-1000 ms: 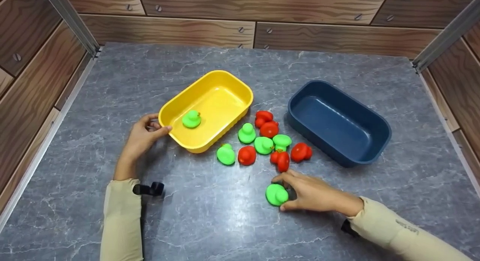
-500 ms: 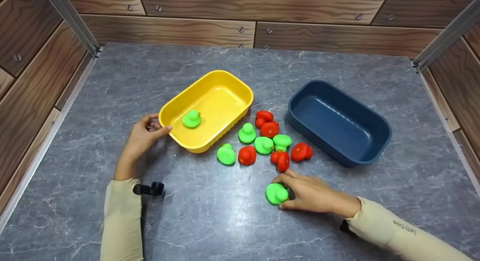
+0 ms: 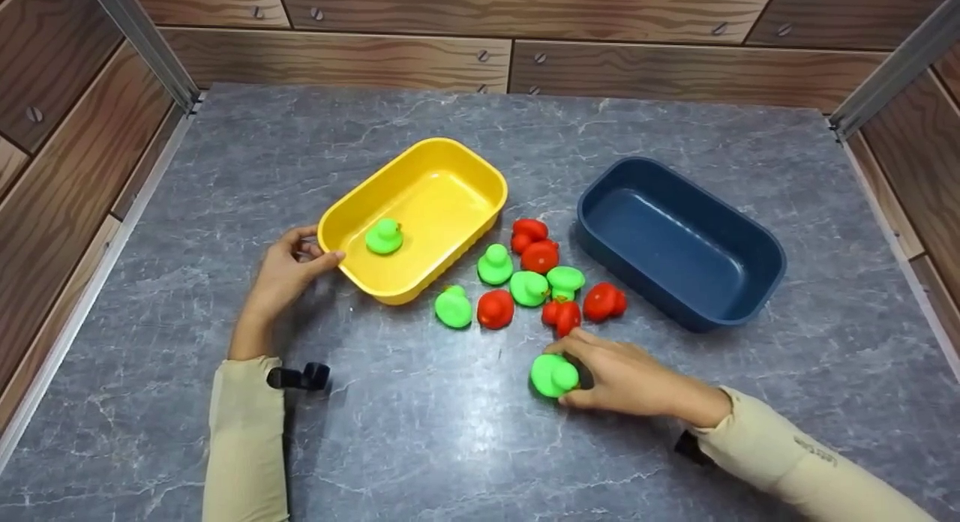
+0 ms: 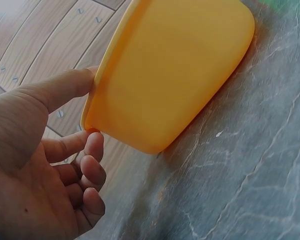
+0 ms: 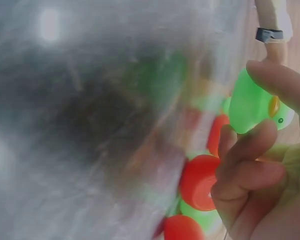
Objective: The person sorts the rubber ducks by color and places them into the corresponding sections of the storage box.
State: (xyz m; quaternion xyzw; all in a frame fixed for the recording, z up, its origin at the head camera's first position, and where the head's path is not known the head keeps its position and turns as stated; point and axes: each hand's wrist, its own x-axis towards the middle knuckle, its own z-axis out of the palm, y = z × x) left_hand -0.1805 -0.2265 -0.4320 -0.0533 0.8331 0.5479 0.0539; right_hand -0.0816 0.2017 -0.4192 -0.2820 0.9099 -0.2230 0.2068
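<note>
My left hand [image 3: 285, 274] pinches the near-left rim of a yellow plastic tub [image 3: 480, 178], with the thumb over the edge and the fingers outside. One green rubber duck [image 3: 385, 237] sits upright in that tub. My right hand [image 3: 630, 376] holds another green rubber duck [image 3: 551, 376] between thumb and fingers; in the right wrist view this duck [image 5: 247, 102] appears off the table. Just beyond that hand lie several loose ducks, among them a red duck [image 3: 562, 314] by the fingers, a red duck [image 3: 496, 309] and a green duck [image 3: 454, 307].
A dark blue tub [image 3: 675, 244] with nothing in it stands to the right of the loose ducks. Other red and green ducks lie close together between the two tubs, some tipped over. Wood-patterned walls [image 3: 330, 64] border the grey marbled table [image 3: 420, 432].
My right hand has closed on the green duck and moved it slightly away from me. My left hand and both tubs have stayed where they were.
</note>
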